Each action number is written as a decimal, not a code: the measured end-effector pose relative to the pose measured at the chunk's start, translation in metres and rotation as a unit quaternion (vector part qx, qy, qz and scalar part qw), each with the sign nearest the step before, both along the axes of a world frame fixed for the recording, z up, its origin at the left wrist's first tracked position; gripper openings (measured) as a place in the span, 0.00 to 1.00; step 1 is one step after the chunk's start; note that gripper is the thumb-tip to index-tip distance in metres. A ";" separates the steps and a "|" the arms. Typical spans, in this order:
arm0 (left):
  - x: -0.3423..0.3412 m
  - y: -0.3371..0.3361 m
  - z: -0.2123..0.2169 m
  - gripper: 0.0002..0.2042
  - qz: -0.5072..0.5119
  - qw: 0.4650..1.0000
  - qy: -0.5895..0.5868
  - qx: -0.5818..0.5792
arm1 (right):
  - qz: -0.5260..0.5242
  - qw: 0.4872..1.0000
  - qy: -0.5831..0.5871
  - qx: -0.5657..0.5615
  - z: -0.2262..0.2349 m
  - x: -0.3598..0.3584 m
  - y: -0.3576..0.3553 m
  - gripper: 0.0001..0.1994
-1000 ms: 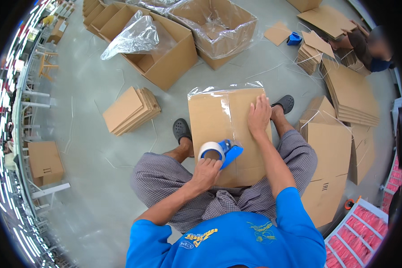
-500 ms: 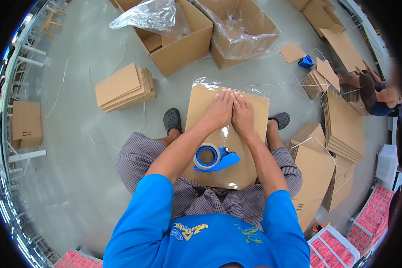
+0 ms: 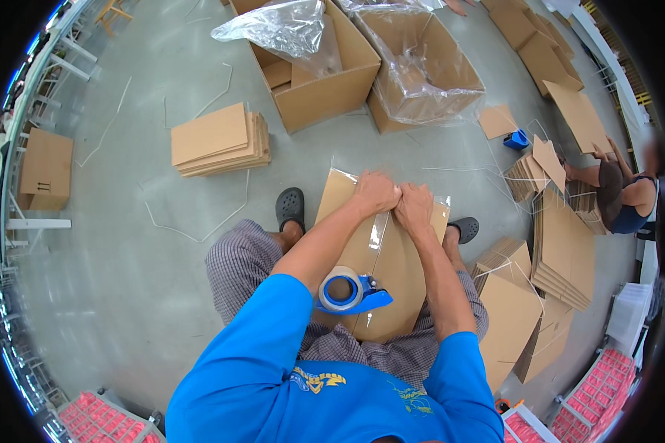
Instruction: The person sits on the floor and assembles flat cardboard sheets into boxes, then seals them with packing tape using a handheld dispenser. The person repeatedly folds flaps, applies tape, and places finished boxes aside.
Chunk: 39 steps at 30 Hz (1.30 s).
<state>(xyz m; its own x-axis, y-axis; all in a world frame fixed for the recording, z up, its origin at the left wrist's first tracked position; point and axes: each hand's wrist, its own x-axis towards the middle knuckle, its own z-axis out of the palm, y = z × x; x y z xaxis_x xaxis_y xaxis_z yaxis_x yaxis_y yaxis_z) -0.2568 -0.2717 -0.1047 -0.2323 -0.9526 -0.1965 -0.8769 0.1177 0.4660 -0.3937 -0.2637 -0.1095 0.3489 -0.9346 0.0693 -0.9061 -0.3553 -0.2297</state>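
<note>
A closed cardboard box [image 3: 400,273] rests between my legs, with clear tape [image 3: 377,231] along the seam of its upper face. My left hand [image 3: 377,193] and my right hand [image 3: 415,207] sit side by side at its far edge. Both are closed, with the fingers curled over that edge and partly hidden. Loose clear film or tape sticks out at the far corners. Nearer to me, a blue tape dispenser [image 3: 375,299] with a roll of clear tape lies on the box.
Two large open cartons, one brown [image 3: 325,96] and one lined with plastic [image 3: 421,81], stand ahead. A cardboard stack [image 3: 213,136] lies front left. Flattened cardboard [image 3: 561,247] is piled at right, near a seated person [image 3: 628,193]. White straps [image 3: 199,238] litter the floor.
My hands have gone from lying flat on the box to curling over its far edge. The box's upper face now looks more tilted. The whole view has shifted a little.
</note>
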 end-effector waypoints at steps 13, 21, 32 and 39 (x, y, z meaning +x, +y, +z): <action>0.050 0.017 -0.022 0.32 0.413 0.889 -0.021 -0.198 | -0.477 0.861 -0.031 -0.174 -0.041 -0.054 -0.001 0.27; 0.078 0.008 -0.038 0.30 0.454 0.870 0.139 -0.131 | -0.440 0.878 -0.121 0.143 -0.036 -0.110 -0.012 0.24; 0.094 0.003 -0.051 0.18 0.325 0.888 0.322 -0.049 | -0.382 0.873 -0.282 0.108 -0.038 -0.098 -0.013 0.20; 0.110 0.005 -0.057 0.21 0.285 0.785 0.530 0.144 | -0.362 0.771 -0.431 0.299 -0.043 -0.105 -0.007 0.27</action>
<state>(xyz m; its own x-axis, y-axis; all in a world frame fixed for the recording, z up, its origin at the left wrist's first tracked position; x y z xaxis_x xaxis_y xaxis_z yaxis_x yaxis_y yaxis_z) -0.1464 -0.2672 -0.1615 0.0372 -0.9130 -0.4063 0.1507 -0.3968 0.9054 -0.4982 -0.2711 -0.1525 -0.2129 -0.8174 -0.5353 -0.2362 0.5747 -0.7835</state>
